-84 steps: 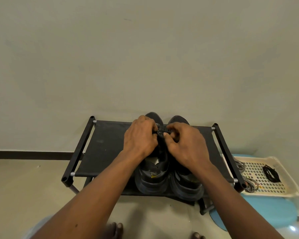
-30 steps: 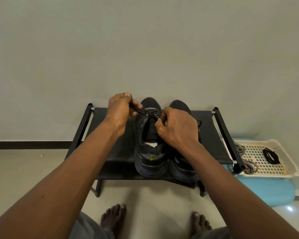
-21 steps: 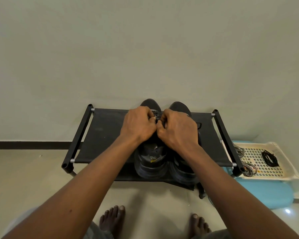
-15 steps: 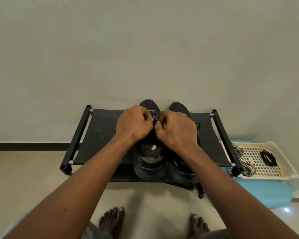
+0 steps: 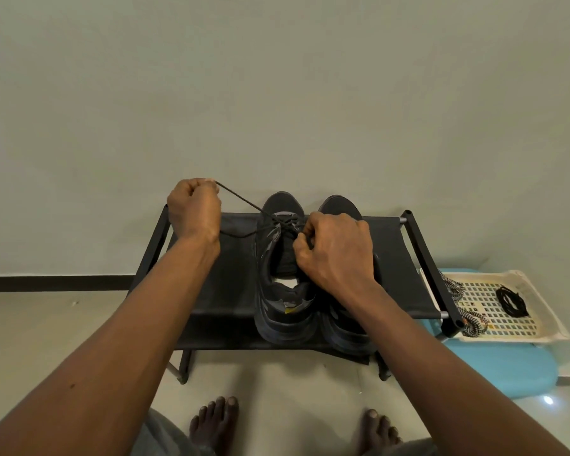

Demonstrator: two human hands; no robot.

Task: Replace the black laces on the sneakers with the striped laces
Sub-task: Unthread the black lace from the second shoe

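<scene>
Currently I judge unlacing unfinished: left grip (image 5: 193,209) holds the black lace (image 5: 241,198) taut toward 10 o'clock, right grip (image 5: 333,248) pinches it at the sneaker (image 5: 283,311); striped laces (image 5: 473,324) unused, 3 o'clock.

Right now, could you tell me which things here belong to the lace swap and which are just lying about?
Job: black sneakers; thin black lace in left hand; black-and-white striped laces; coiled black lace.
Lying about: black fabric shoe rack; cream perforated plastic tray; blue stool.

2 sneakers (image 5: 285,311), 2 hands (image 5: 195,209), 1 rack (image 5: 397,258), 1 tray (image 5: 484,275).
</scene>
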